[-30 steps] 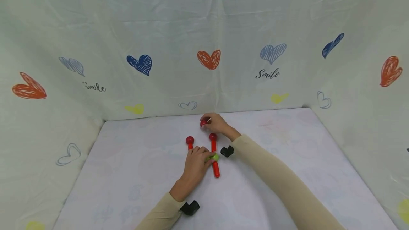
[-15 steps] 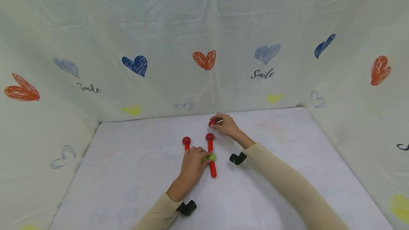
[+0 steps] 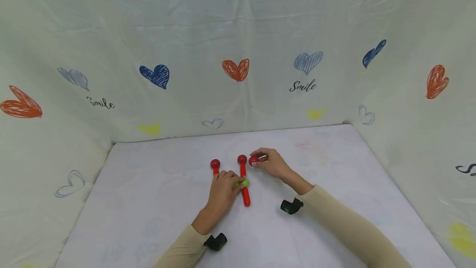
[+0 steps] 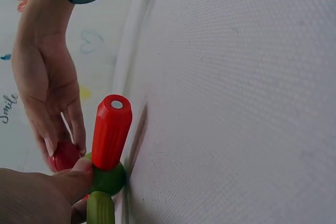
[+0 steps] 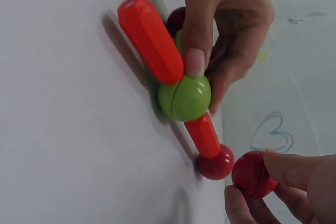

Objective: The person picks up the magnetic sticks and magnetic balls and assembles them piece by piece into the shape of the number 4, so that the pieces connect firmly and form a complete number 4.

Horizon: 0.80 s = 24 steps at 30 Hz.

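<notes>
My left hand (image 3: 222, 189) grips a toy construction of rods and balls at its green ball (image 5: 185, 98) and the green rod (image 4: 101, 208) joined to it. Two red rods stick out from this green ball. The nearer red rod (image 3: 246, 197) has a free end, while the farther rod (image 5: 203, 136) ends in a red ball (image 3: 242, 159). Left of my fingers, another red ball (image 3: 215, 163) tops a red rod (image 3: 216, 171) partly hidden by the hand. My right hand (image 3: 273, 163) pinches a loose red ball (image 5: 254, 175) just right of the farther rod's ball.
The pieces lie on a white table (image 3: 156, 202). Behind it hangs a pale curtain (image 3: 193, 32) printed with hearts and words, which also closes off both sides. A dark wrist camera (image 3: 291, 206) juts from the right sleeve, another wrist camera (image 3: 215, 242) from the left.
My right hand has carried the loose red ball rightward and nearer, from beyond the construction to beside its end ball. The left hand keeps its hold. The head view has shifted slightly.
</notes>
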### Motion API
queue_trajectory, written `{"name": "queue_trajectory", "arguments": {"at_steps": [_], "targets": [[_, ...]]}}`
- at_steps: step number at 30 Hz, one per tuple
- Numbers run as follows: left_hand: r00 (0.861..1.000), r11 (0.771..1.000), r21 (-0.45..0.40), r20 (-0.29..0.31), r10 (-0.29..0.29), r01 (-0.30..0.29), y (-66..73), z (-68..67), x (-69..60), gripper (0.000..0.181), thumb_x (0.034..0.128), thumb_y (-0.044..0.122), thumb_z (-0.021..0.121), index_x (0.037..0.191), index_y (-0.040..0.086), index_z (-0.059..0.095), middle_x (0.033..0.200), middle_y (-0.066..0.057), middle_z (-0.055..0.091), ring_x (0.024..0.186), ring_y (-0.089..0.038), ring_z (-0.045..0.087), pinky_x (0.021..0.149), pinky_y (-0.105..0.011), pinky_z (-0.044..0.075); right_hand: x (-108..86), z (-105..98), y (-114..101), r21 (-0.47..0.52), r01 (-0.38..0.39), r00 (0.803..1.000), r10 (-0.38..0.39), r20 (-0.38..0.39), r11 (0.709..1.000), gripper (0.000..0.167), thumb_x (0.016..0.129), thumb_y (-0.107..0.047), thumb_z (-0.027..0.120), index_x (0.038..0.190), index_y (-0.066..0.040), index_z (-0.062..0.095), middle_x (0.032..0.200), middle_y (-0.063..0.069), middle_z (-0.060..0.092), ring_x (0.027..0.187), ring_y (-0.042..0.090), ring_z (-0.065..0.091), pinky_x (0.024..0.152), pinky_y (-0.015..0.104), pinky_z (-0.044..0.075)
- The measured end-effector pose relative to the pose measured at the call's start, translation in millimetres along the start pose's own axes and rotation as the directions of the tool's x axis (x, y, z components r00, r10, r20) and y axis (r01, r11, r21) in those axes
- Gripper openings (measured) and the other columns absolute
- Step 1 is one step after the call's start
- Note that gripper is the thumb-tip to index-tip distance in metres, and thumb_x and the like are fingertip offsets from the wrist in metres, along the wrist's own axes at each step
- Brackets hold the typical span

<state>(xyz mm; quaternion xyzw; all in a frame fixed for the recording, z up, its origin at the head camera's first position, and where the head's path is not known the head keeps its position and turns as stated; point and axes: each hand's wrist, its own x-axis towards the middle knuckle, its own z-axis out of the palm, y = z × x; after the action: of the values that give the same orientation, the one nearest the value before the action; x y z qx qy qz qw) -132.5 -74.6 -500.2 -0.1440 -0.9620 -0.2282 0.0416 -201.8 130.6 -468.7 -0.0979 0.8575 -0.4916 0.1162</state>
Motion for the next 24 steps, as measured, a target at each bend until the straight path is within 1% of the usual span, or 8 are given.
{"name": "queue_trajectory", "arguments": {"at_steps": [4, 10, 13, 17, 24], "targets": [[1.0, 1.0, -0.005, 0.002, -0.001, 0.001, -0.4, 0.3, 0.0, 0.032, 0.0877, 0.022, 0.088, 0.119, 0.018, 0.083, 0.102, 0.001, 0.072, 0.097, -0.019, 0.06, 0.093, -0.041, 0.048, -16.6, 2.5, 4.0, 0.018, -0.011, 1.0, 0.01, 0.024, 1.0, 0.032, 0.097, -0.008, 0.075, 0.128, -0.002, 0.071, 0.122, 0.013, 0.071, 0.11, 0.029, 0.07, 0.094, 0.042, 0.059], [1.0, 1.0, -0.006, -0.006, 0.006, -0.006, -1.4, 0.6, 0.1, 0.032, 0.0877, 0.022, 0.088, 0.119, 0.018, 0.082, 0.102, 0.002, 0.073, 0.097, -0.018, 0.06, 0.092, -0.04, 0.048, -37.8, 6.4, 7.4, 0.045, -0.005, 0.998, 0.002, 0.055, 0.999, 0.031, 0.096, -0.008, 0.076, 0.126, -0.002, 0.072, 0.119, 0.011, 0.073, 0.107, 0.026, 0.071, 0.09, 0.038, 0.059], [1.0, 1.0, -0.013, -0.006, 0.002, -0.002, -1.6, 0.9, 0.2, 0.033, 0.0876, 0.021, 0.088, 0.12, 0.018, 0.082, 0.103, 0.002, 0.073, 0.098, -0.019, 0.061, 0.092, -0.04, 0.048, -47.5, 9.5, 10.5, 0.06, 0.007, 0.997, -0.012, 0.078, 0.998, 0.03, 0.096, -0.008, 0.076, 0.126, -0.001, 0.072, 0.119, 0.011, 0.073, 0.105, 0.025, 0.071, 0.088, 0.036, 0.058], [1.0, 1.0, -0.021, -0.003, 0.0, 0.0, -1.2, 0.6, 0.2, 0.033, 0.0876, 0.021, 0.088, 0.12, 0.018, 0.082, 0.102, 0.002, 0.073, 0.097, -0.018, 0.061, 0.092, -0.04, 0.048, -60.2, 13.2, 15.7, 0.074, 0.003, 0.994, -0.011, 0.11, 0.997, 0.031, 0.096, -0.009, 0.076, 0.126, -0.001, 0.071, 0.12, 0.011, 0.072, 0.103, 0.024, 0.07, 0.086, 0.034, 0.056], [1.0, 1.0, -0.025, 0.006, -0.003, 0.003, -0.9, -0.4, 1.0, 0.032, 0.0878, 0.02, 0.088, 0.119, 0.017, 0.082, 0.103, 0.001, 0.074, 0.098, -0.019, 0.061, 0.091, -0.04, 0.047, -78.7, 19.1, 22.3, 0.077, -0.005, 0.992, -0.004, 0.122, 0.997, 0.031, 0.094, -0.008, 0.079, 0.123, -0.001, 0.072, 0.115, 0.009, 0.073, 0.099, 0.021, 0.069, 0.083, 0.032, 0.055]]}}
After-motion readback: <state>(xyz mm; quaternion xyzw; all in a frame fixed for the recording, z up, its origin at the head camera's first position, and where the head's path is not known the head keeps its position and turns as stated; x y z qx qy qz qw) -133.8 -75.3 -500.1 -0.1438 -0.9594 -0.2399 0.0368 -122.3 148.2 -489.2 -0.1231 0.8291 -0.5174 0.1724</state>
